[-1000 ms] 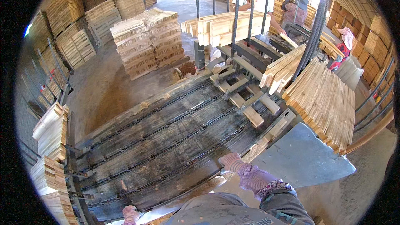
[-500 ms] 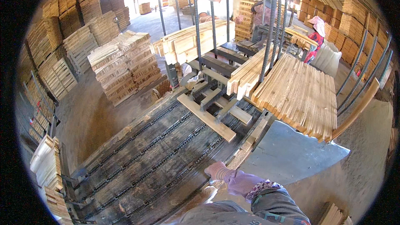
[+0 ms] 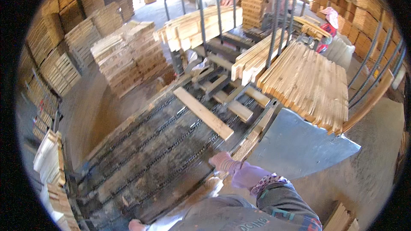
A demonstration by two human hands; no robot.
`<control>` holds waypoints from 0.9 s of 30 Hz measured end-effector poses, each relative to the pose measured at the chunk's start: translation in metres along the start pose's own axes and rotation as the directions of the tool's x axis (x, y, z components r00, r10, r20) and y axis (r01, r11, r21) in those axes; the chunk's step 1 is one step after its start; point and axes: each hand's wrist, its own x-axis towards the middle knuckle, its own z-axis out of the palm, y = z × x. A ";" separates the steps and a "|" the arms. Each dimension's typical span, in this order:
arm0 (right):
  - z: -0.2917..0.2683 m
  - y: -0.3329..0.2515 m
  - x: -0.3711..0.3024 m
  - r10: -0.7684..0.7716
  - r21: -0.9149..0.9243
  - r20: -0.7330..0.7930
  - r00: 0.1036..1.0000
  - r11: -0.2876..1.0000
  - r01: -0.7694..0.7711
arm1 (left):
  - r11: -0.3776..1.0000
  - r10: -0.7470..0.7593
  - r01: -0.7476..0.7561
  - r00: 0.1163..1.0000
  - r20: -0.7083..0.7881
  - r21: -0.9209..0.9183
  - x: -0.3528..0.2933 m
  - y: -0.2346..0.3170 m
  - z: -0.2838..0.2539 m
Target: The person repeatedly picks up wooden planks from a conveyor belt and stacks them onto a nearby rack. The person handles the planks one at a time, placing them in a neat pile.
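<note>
My right hand (image 3: 221,161), in a pinkish striped glove with a purple sleeve cover, is at the near edge of a dark chain conveyor (image 3: 145,162). Its fingers are too blurred to show whether they grip anything. Only a small part of my left hand (image 3: 137,225) shows at the lower edge, its fingers indistinct. Beyond my right hand, a flat wooden board (image 3: 204,114) lies across the conveyor chains, touched by neither hand. Behind it, another board (image 3: 240,111) lies partly under the metal frame.
Upright metal rods (image 3: 274,30) hold stacked boards (image 3: 257,62) beyond the conveyor. A large board stack (image 3: 306,87) stands right, above a grey metal sheet (image 3: 295,145). A wood pile (image 3: 128,57) stands left. A person in a pink head covering (image 3: 330,17) is at the far right.
The front board has moved along the chains, away from the frame, and a wider gap shows behind it. Part of my left hand has come into view at the lower edge. My right hand stays near the conveyor edge.
</note>
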 end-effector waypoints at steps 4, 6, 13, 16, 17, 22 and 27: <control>0.007 0.007 -0.012 0.084 0.280 -0.046 0.995 0.957 -0.068 | 0.994 -0.106 0.108 0.992 0.063 -0.032 0.001 0.022 -0.006; 0.004 0.014 -0.011 0.241 0.506 -0.181 0.953 0.854 -0.120 | 0.988 -0.146 0.151 0.982 0.117 -0.034 -0.007 0.032 -0.018; -0.030 0.006 0.009 0.660 0.333 -0.277 0.698 0.748 -0.574 | 0.837 0.095 0.085 0.951 0.295 -0.541 -0.037 0.067 -0.043; -0.019 0.006 0.029 0.551 0.290 -0.181 0.814 0.821 -0.492 | 0.605 0.332 0.002 0.908 0.254 -0.796 -0.056 0.120 -0.066; -0.018 -0.010 0.026 0.495 0.305 -0.321 0.807 0.861 -0.406 | 0.634 0.379 -0.124 0.910 0.167 -0.763 -0.061 0.133 -0.074; -0.006 -0.038 0.030 0.049 0.743 0.086 0.995 -0.669 -0.031 | 0.463 0.597 -0.309 0.802 0.034 -0.831 -0.066 0.176 -0.120; 0.034 -0.070 0.038 0.111 0.975 -0.211 0.971 -0.052 0.218 | 0.309 0.715 -0.307 0.699 0.007 -0.900 -0.058 0.191 -0.152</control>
